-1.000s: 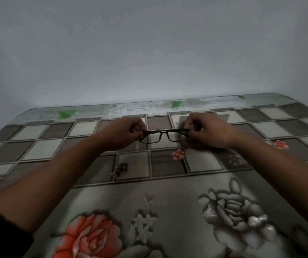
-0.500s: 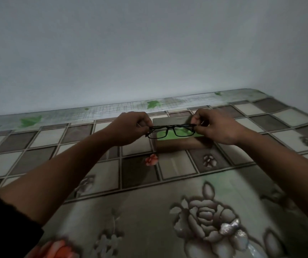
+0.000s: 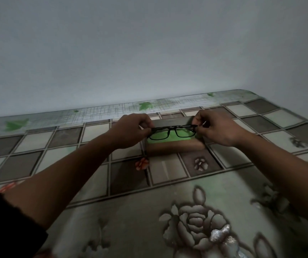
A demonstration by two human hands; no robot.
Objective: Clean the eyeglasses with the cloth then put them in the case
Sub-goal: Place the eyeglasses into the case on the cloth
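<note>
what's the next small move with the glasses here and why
Probably lower the eyeglasses straight down into the case. The left hand and right hand pinch the frame's two ends and hold it level over the open case, so it looks lined up.

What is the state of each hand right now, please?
Left hand: closed, fingers pinching one end of the black eyeglasses.
Right hand: closed, fingers pinching the other end of the eyeglasses.
</note>
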